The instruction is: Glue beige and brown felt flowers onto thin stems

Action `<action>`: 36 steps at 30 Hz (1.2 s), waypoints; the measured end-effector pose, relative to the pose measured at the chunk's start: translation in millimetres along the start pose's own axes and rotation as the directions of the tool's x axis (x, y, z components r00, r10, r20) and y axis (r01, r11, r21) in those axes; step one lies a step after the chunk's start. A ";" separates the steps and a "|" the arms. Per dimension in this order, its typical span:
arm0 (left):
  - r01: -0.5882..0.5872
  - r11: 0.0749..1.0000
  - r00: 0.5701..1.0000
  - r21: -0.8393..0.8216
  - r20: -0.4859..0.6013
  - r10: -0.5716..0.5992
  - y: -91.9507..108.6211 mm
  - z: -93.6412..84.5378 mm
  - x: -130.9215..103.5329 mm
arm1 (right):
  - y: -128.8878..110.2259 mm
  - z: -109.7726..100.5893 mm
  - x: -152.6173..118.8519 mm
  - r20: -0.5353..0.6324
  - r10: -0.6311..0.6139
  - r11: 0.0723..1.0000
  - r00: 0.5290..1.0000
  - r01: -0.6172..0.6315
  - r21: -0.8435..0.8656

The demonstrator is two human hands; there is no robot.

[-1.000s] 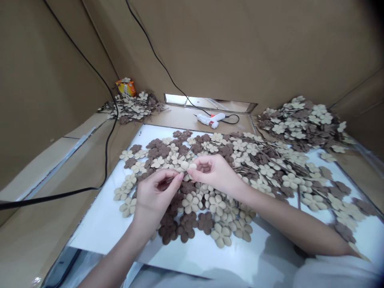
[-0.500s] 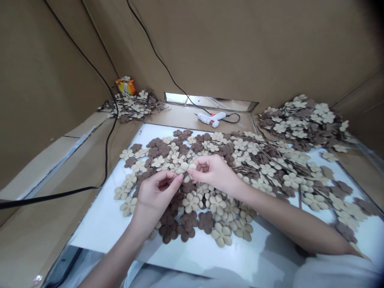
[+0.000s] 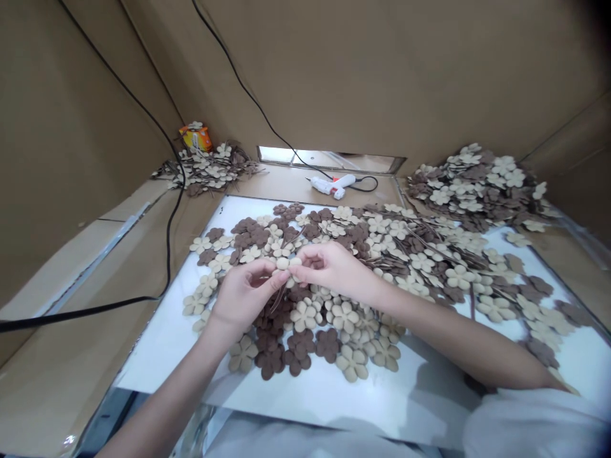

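Note:
A cream flower is pinched between my two hands above the middle of the white board. My left hand grips its left side with thumb and fingers. On its right side, my right hand holds a petal with thumb and forefinger. Thin brown strips hang just below the left fingertips; whether they join the flower is unclear. Around and beneath both hands lie many loose cream flowers and dark brown flowers, some overlapping.
A white glue gun with a black cord lies behind the board. Flower heaps stand at the back left and back right. An orange packet rests on the left heap. A black cable hangs down at the left.
Both hands have shifted slightly left and up with the cream flower. My left hand has turned a little, and the flower now shows more between the fingertips. The view has moved slightly.

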State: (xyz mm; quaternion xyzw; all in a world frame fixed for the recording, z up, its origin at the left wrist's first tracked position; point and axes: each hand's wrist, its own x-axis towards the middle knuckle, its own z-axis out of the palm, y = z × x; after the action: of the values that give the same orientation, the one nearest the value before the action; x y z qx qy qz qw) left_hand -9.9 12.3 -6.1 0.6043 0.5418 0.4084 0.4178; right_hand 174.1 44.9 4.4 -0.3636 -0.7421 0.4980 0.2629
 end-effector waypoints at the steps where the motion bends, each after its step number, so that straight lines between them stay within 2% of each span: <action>1: 0.000 1.000 1.000 -0.017 -0.013 0.000 -1.9 1.1 -1.0 | -0.2 -0.5 -0.4 0.000 0.002 1.000 1.000 -0.002 0.002; 6: 0.025 0.994 0.998 -0.105 -0.056 -0.031 -3.7 6.0 -7.3 | -0.2 1.3 -2.4 0.012 0.008 0.988 1.000 -0.010 0.157; 11: 0.007 0.983 0.984 -0.181 -0.173 -0.038 -4.0 8.1 -14.0 | 2.6 12.3 -7.0 0.014 0.137 0.959 0.990 -0.137 0.249; 15: -0.029 0.983 0.969 -0.180 -0.246 -0.016 -8.2 9.5 -17.0 | 0.2 17.4 -11.5 0.077 0.136 0.973 0.988 -0.148 0.177; 19: -0.039 0.987 0.960 -0.157 -0.279 -0.006 -10.3 9.5 -17.2 | -7.0 14.1 -13.4 0.088 0.144 0.989 0.986 -0.144 0.004; 22: -0.035 0.991 0.954 -0.126 -0.299 -0.005 -10.0 8.3 -17.8 | -12.6 11.5 -14.0 0.100 0.136 0.990 0.986 -0.133 -0.045; 24: -0.033 0.992 0.949 -0.125 -0.315 -0.008 -9.6 7.2 -18.9 | -16.4 10.6 -14.7 0.116 0.097 0.995 0.988 -0.096 -0.008; 26: -0.019 0.992 0.949 -0.123 -0.315 -0.021 -9.5 6.1 -20.4 | -19.7 9.4 -15.7 0.095 -0.008 0.997 0.995 0.000 0.079; 29: 0.034 0.995 0.964 -0.098 -0.259 -0.059 -10.1 5.1 -22.2 | -20.3 6.2 -16.6 -0.078 -0.192 0.963 0.978 0.204 0.176; 31: 0.063 0.995 0.974 -0.073 -0.214 -0.078 -11.1 4.7 -23.3 | -15.5 3.3 -16.9 -0.170 -0.233 0.932 0.958 0.269 0.242; 32: 0.066 0.996 0.975 -0.056 -0.208 -0.076 -11.8 4.3 -23.9 | -11.7 1.7 -17.4 -0.175 -0.218 0.917 0.960 0.262 0.301; 34: 0.052 0.999 0.973 -0.013 -0.223 -0.054 -13.6 2.7 -25.3 | -3.5 -2.2 -20.3 -0.074 -0.160 0.874 0.984 0.176 0.452; 36: 0.033 0.999 0.967 0.031 -0.254 -0.024 -15.7 -0.9 -27.1 | 1.4 -8.6 -26.8 0.165 -0.129 0.837 0.978 0.017 0.548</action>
State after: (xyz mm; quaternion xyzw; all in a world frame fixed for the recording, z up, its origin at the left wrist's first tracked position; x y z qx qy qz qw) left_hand -17.8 -13.6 -21.8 0.5463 0.6064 0.4668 0.3404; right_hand 196.9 28.5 5.5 -0.1949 -0.6060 0.7105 0.2999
